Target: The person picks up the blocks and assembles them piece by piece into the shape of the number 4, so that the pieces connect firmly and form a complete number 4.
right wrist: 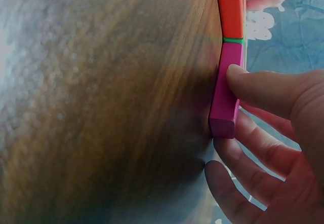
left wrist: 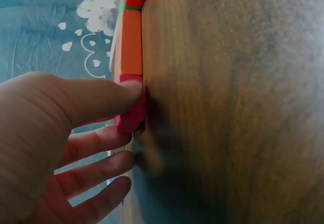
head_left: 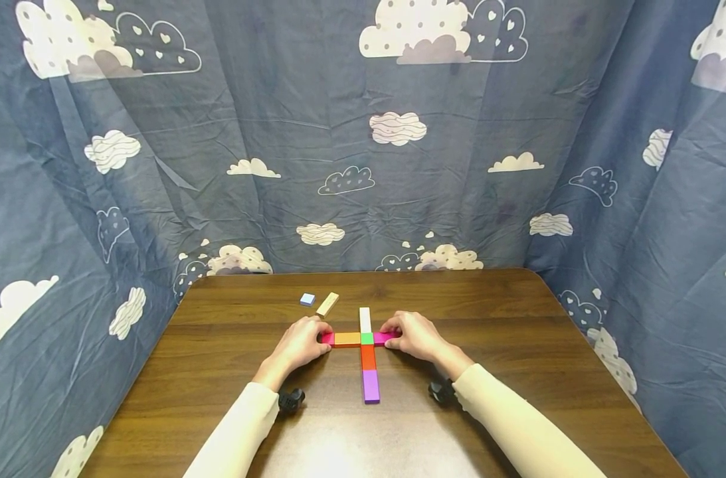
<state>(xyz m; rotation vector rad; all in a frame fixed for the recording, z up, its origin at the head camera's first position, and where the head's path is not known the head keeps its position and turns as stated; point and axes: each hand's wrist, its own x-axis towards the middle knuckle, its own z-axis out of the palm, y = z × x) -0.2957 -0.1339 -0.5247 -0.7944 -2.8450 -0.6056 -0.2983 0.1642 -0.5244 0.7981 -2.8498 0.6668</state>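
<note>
Several coloured blocks lie flat on the table in a cross. At its middle is a green block [head_left: 367,338], with a white block [head_left: 365,320] on the far side. Toward me run a red block [head_left: 368,358] and a purple block [head_left: 371,387]. An orange block [head_left: 347,340] extends left from the green one. My left hand [head_left: 299,342] pinches the pink block [left wrist: 132,113] at the orange block's outer end, thumb on its near side. My right hand [head_left: 415,335] pinches a magenta block [right wrist: 225,95] touching the green block's right side; fingers partly cover both held blocks.
A small light-blue block [head_left: 307,299] and a pale yellow block [head_left: 327,305] lie apart on the far left part of the wooden table [head_left: 488,312]. A blue curtain [head_left: 291,133] with cloud prints hangs behind the table and along both sides.
</note>
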